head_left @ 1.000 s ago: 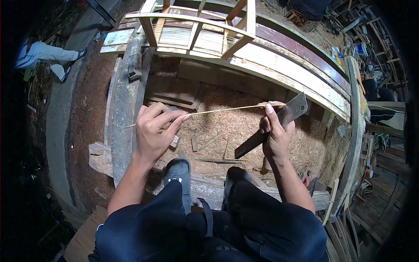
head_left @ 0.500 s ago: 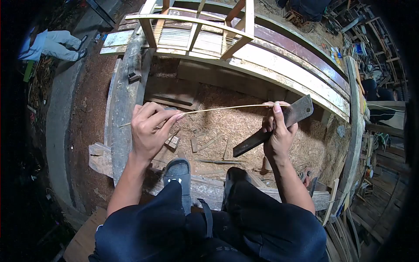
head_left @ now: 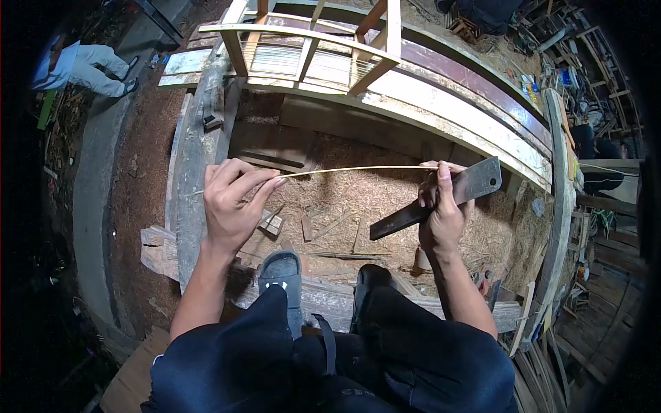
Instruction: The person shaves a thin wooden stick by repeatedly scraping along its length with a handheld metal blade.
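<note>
A thin, pale strip [head_left: 358,168], which looks like bamboo, bows slightly between my two hands. My left hand [head_left: 233,203] pinches it near its left end, and a short tail sticks out past the fingers toward the weathered beam. In my right hand [head_left: 446,210] is a broad-bladed knife [head_left: 478,180]; a hole shows near its square, grey end, and its dark, narrower part points down left. My right thumb presses the strip's right end against the knife. The palm hides the middle of the knife.
A wooden frame with thin rods [head_left: 303,58] rests on planks at the far side. Shavings and offcuts [head_left: 330,227] cover the ground before my sandals [head_left: 281,265]. Weathered beams [head_left: 189,186] border both sides. A person in light trousers [head_left: 100,67] is at the upper left.
My right hand and the knife have shifted slightly right and down. The left fingers have risen a little along the strip, and more of it shows between my hands.
</note>
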The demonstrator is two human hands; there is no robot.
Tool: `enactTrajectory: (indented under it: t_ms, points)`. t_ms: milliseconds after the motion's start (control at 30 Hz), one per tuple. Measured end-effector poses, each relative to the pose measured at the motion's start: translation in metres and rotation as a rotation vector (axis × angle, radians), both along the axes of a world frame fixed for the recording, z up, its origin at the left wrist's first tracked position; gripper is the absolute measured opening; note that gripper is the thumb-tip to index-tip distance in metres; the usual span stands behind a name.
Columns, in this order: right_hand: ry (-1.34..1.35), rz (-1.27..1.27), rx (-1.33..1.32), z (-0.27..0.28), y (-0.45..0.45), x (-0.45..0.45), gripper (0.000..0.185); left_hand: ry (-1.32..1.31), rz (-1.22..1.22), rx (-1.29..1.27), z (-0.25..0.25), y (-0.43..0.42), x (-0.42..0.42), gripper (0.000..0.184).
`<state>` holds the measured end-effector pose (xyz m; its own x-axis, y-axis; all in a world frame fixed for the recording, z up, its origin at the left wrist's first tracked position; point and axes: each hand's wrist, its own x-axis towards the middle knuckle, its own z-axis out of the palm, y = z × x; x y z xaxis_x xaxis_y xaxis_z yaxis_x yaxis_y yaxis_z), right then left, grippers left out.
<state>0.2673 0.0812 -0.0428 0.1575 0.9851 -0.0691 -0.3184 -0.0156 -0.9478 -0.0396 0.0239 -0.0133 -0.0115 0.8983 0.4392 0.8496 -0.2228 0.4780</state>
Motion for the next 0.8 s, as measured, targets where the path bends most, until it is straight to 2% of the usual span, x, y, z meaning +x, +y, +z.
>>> enactTrajectory:
  t_ms: [300, 367, 400, 433, 500, 533, 567, 633, 667, 733, 800]
  points:
    - [-0.025, 0.067, 0.000, 0.000, -0.007, -0.004, 0.010, -0.072, -0.119, -0.118, -0.001, 0.001, 0.016, 0.013]
    - [-0.040, 0.069, -0.014, 0.003, -0.008, -0.009, 0.011, -0.329, -0.147, -0.267, -0.004, -0.001, 0.025, 0.015]
    - [-0.033, 0.069, -0.015, 0.005, -0.009, -0.012, 0.010, -0.339, -0.177, -0.389, 0.002, -0.002, 0.027, 0.017]
    - [-0.027, 0.069, -0.017, 0.005, -0.009, -0.013, 0.009, -0.340, -0.176, -0.389, 0.001, -0.002, 0.031, 0.017]
    - [-0.015, 0.085, -0.013, 0.001, -0.008, -0.012, 0.010, -0.499, -0.295, -0.463, -0.002, -0.002, 0.038, 0.019]
    - [-0.003, 0.100, -0.009, -0.001, -0.008, -0.011, 0.011, -0.478, -0.327, -0.599, 0.001, -0.002, 0.038, 0.023]
    - [-0.003, 0.101, -0.010, -0.001, -0.007, -0.010, 0.011, -0.478, -0.327, -0.599, -0.004, -0.003, 0.040, 0.023]
    - [-0.139, 0.164, -0.171, 0.001, -0.006, -0.009, 0.020, -0.609, -0.375, -0.546, -0.015, -0.005, 0.046, 0.027]
    - [-0.172, 0.220, -0.118, -0.001, -0.006, -0.009, 0.030, -0.609, -0.375, -0.547, -0.015, -0.007, 0.046, 0.027]
    - [-0.266, 0.315, -0.025, -0.007, -0.009, -0.006, 0.058, -0.767, -0.233, -0.844, 0.001, -0.005, 0.048, 0.028]
    - [-0.532, 0.373, 0.164, -0.009, -0.011, -0.008, 0.076, -0.814, -0.214, -0.872, 0.003, -0.004, 0.049, 0.028]
